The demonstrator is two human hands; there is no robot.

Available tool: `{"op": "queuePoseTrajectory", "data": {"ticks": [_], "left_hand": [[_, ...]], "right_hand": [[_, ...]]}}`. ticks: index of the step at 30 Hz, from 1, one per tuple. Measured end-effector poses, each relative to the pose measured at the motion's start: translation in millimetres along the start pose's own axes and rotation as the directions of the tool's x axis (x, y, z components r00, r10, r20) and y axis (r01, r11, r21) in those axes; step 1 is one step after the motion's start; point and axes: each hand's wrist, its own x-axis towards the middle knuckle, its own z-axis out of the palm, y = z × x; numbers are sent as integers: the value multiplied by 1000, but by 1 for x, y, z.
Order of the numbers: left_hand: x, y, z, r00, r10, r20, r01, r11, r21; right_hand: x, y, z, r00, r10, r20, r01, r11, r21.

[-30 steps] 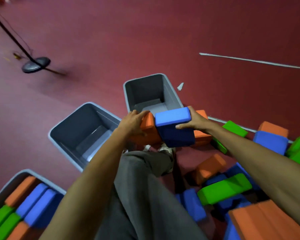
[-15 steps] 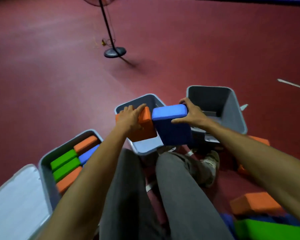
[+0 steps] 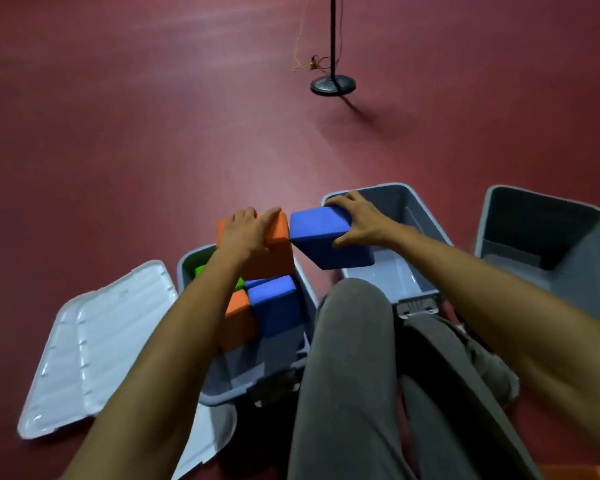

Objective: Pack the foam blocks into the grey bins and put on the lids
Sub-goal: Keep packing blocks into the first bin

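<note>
The left hand's fingers [image 3: 243,216] are curling over the far top edge of an orange block [image 3: 274,251], with the thumb lying along its right top edge. The left hand [image 3: 246,233] is gripping that block from above. The right hand's fingers [image 3: 340,200] are wrapping over the far edge of a blue block [image 3: 326,244] while the thumb is pressing its near side. The right hand [image 3: 357,220] is holding this block tilted, one corner pointing down. The two held blocks are touching along their facing edges.

The orange block is hanging above the far end of the left bin [image 3: 236,375]. The blue block is hanging above the near left corner of the middle bin [image 3: 420,230], partly over that bin's left rim.

Inside the left bin a green block [image 3: 201,271] is lying at the far left. A packed orange [image 3: 238,306] and a packed blue [image 3: 274,303] are sitting side by side nearer the middle, touching each other. The right bin [image 3: 548,237] is standing just beside the middle one.

A pale lid [image 3: 94,341] is lying flat on the red floor [image 3: 118,133], just left of the left bin. Grey trousers [image 3: 347,358] are filling the lower centre, between the left and middle bins. A black stand [image 3: 332,85] is standing on the floor well beyond the bins.
</note>
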Motion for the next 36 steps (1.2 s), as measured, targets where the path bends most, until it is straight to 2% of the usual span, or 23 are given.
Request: {"op": "queuePoseTrajectory", "data": {"ticks": [6, 9, 12, 15, 17, 22, 30, 33, 36], "left_hand": [[-33, -52, 41, 987, -95, 130, 96, 995, -5], [-50, -76, 63, 971, -152, 186, 156, 988, -4], [-63, -92, 82, 950, -195, 242, 204, 979, -11], [-71, -97, 105, 935, -201, 293, 224, 974, -46], [-74, -96, 126, 924, -202, 324, 234, 970, -64], [-69, -77, 165, 935, -204, 291, 225, 973, -42], [-59, -77, 211, 934, -240, 265, 245, 969, 12], [-58, -78, 224, 936, -229, 268, 229, 973, 32], [-55, -72, 240, 945, -189, 268, 185, 982, 42]], "right_hand": [[34, -29, 53, 991, -73, 110, 69, 997, 46], [47, -39, 77, 969, -80, 233, 72, 997, 41], [58, -44, 108, 911, -79, 404, 116, 991, -69], [67, -46, 134, 823, -72, 563, 214, 958, -192], [74, -43, 141, 786, -39, 617, 231, 944, -235], [85, -28, 157, 791, -35, 611, 254, 927, -276], [86, -3, 205, 794, -160, 586, 489, 741, -461], [85, 6, 225, 791, -169, 588, 520, 692, -501], [80, 21, 244, 789, -126, 601, 507, 686, -522]]}}
